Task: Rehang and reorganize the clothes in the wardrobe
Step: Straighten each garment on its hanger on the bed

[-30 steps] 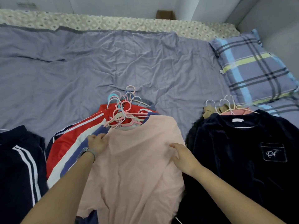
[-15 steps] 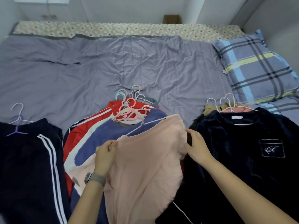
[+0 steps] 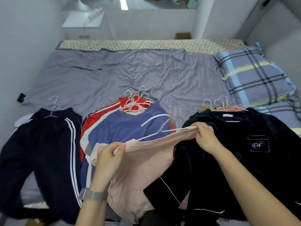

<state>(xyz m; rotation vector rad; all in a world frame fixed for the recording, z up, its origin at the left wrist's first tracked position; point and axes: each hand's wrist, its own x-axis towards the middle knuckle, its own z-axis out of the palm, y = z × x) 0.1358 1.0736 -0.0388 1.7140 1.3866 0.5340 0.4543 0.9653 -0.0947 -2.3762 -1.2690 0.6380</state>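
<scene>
I hold a pale pink T-shirt point(image 3: 146, 160) up over the bed's near edge. My left hand point(image 3: 110, 155) grips its left shoulder and my right hand point(image 3: 205, 136) pinches its right shoulder. A white hanger point(image 3: 156, 126) sticks out of the shirt's neck, tilted. Under it lies a pile of shirts on pink hangers point(image 3: 135, 103), with a blue shirt point(image 3: 120, 128) on top and a red striped one point(image 3: 101, 115) beneath. Navy track trousers point(image 3: 48, 144) lie on a purple hanger at the left. A dark velvet top point(image 3: 236, 144) lies on white hangers at the right.
The grey sheet point(image 3: 130, 74) covers the far half of the bed. A plaid pillow point(image 3: 254, 79) sits at the right by the wall. A white side cabinet point(image 3: 84, 25) stands beyond the bed at the back left. A small black object point(image 3: 21, 97) lies at the bed's left edge.
Both hands have lifted the pink shirt off the pile by its shoulders and pulled it toward me, baring the white hanger and the blue shirt. The view has tilted up.
</scene>
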